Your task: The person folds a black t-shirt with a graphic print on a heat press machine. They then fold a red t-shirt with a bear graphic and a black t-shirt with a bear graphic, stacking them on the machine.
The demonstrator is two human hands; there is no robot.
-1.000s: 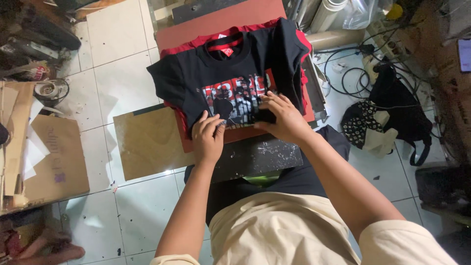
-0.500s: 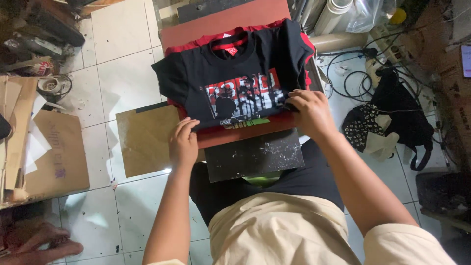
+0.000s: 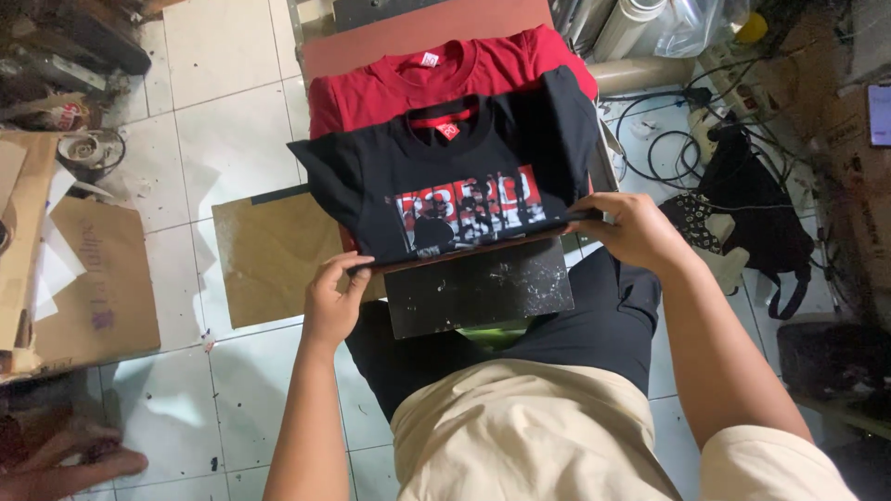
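Observation:
A black t-shirt (image 3: 445, 176) with a red, white and black print on its chest lies over a flat board, lifted toward me. My left hand (image 3: 332, 299) grips the near left edge of the shirt and board. My right hand (image 3: 629, 227) grips the near right edge. Beneath it a red t-shirt (image 3: 408, 79) lies flat on a reddish-brown press pad (image 3: 390, 28). A dark scuffed plate (image 3: 478, 292) sits just below the shirt's near edge, over my lap.
A brown cardboard sheet (image 3: 269, 255) lies on the white tiled floor at left, with more cardboard (image 3: 83, 278) at the far left. Black cables (image 3: 668, 130) and a black bag (image 3: 756, 218) lie at right. Another person's hand (image 3: 65, 459) shows at the bottom left.
My hands moved from the printed chest out to the shirt's near corners. The black shirt has been drawn toward me, uncovering the red shirt behind it.

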